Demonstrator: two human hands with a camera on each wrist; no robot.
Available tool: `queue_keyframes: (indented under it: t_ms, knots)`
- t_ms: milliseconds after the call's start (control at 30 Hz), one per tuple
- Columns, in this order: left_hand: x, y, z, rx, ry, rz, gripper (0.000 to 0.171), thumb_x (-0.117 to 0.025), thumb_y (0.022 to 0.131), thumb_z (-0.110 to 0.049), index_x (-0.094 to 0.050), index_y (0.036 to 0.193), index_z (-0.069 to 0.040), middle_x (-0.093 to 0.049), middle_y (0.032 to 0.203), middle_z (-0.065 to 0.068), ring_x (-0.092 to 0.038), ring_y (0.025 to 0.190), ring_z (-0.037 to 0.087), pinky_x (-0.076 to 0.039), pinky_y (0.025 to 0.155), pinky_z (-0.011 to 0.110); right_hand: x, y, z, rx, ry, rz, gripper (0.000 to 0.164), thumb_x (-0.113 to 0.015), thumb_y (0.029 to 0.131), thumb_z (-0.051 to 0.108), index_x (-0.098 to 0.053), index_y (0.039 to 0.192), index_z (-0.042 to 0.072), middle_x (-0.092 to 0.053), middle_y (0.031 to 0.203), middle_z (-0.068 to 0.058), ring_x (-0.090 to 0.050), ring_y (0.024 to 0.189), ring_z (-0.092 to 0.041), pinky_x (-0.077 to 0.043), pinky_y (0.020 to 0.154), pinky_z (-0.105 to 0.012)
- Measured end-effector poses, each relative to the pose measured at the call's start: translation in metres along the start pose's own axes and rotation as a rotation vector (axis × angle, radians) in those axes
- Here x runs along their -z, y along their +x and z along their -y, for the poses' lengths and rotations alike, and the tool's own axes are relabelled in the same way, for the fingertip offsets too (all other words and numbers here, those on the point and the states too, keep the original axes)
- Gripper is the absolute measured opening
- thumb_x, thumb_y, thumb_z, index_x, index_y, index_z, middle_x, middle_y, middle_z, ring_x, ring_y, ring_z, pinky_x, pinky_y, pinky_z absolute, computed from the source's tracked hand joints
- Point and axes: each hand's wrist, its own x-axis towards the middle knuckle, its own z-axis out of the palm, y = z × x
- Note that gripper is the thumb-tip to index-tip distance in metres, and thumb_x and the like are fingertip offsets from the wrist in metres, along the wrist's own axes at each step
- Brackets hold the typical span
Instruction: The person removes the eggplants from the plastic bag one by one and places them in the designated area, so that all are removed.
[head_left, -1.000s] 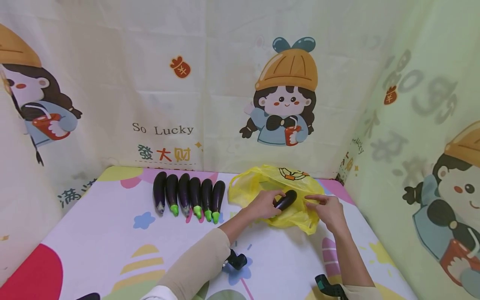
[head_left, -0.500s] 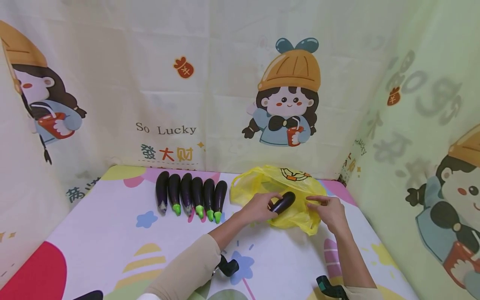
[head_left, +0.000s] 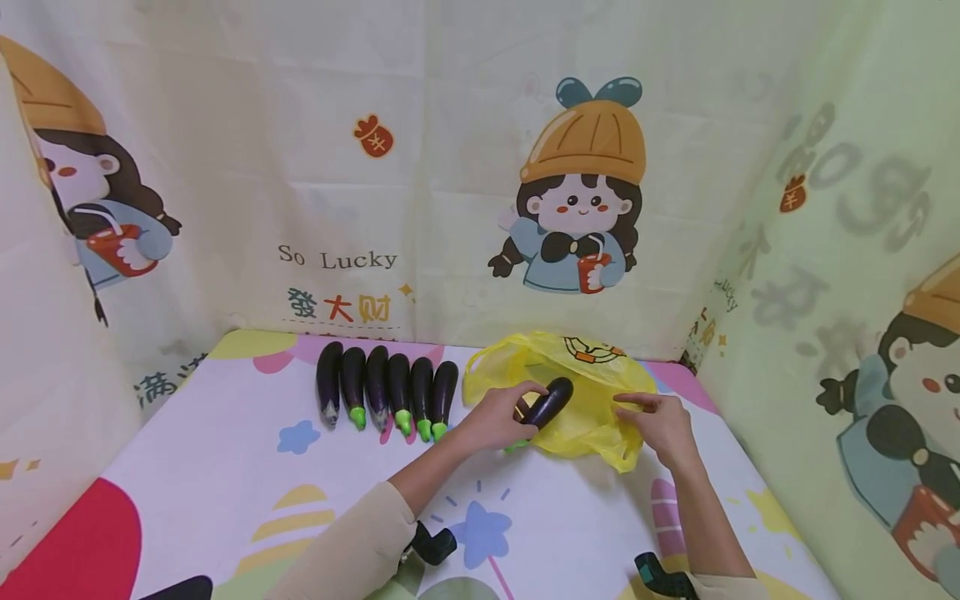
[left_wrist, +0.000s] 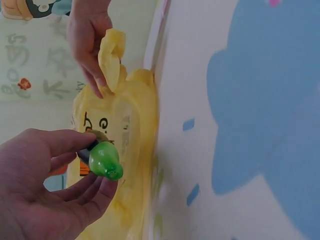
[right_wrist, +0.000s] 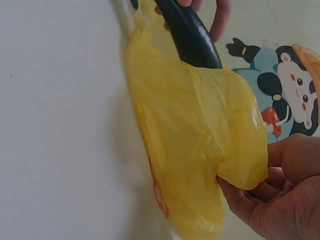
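In the head view my left hand (head_left: 497, 418) grips a dark purple eggplant (head_left: 553, 400) between thumb and fingers, at the mouth of a yellow plastic bag (head_left: 588, 437). The left wrist view shows its green stem end (left_wrist: 104, 159) pointing at the camera, with the fingers wrapped about the body. My right hand (head_left: 660, 423) pinches the bag's edge on the right side. Seen from the right wrist, the thumb and fingers (right_wrist: 235, 197) hold the thin plastic, and the eggplant's rounded end dips behind the bag's rim. The bag lies on its side, mouth facing me.
To the left of the bag, several eggplants (head_left: 400, 392) lie side by side in a row, stems toward me. The table (head_left: 570, 525) has a patterned cloth. Printed fabric walls (head_left: 442, 217) stand behind and at both sides.
My left hand has drawn the eggplant leftward and toward me, away from the bag's inside, so its green stem now shows. The right hand stays at the bag's edge. The view shifted slightly.
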Motion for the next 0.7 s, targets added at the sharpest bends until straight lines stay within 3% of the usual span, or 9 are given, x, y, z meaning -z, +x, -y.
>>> queue_keyframes:
  t_ms: [133, 400, 700]
  knots:
    - [0.008, -0.009, 0.002, 0.001, 0.0, -0.019, 0.056, -0.076, 0.092, -0.017, -0.057, 0.143, -0.028, -0.072, 0.105, 0.004, -0.066, 0.086, 0.011, -0.054, 0.071, 0.025, 0.0, 0.0, -0.001, 0.003, 0.0, 0.002, 0.034, -0.075, 0.095, 0.026, -0.077, 0.123, 0.007, -0.069, 0.119, -0.018, -0.047, 0.11, -0.03, -0.04, 0.063, -0.029]
    - [0.028, -0.027, 0.012, 0.001, -0.02, -0.082, 0.056, -0.074, 0.091, -0.015, -0.057, 0.144, -0.023, -0.074, 0.105, 0.007, -0.07, 0.091, 0.017, -0.056, 0.071, 0.029, -0.002, 0.003, -0.001, 0.005, -0.009, 0.01, 0.033, -0.074, 0.095, 0.024, -0.077, 0.123, 0.007, -0.068, 0.12, -0.019, -0.047, 0.108, -0.029, -0.039, 0.06, -0.029]
    - [0.047, -0.044, 0.025, 0.03, -0.047, -0.157, 0.053, -0.073, 0.092, -0.013, -0.059, 0.142, -0.022, -0.074, 0.104, 0.007, -0.071, 0.091, 0.017, -0.056, 0.073, 0.031, -0.004, 0.001, -0.001, 0.017, -0.033, 0.01, 0.034, -0.075, 0.095, 0.026, -0.077, 0.122, 0.005, -0.068, 0.128, -0.023, -0.051, 0.115, -0.032, -0.046, 0.069, -0.026]
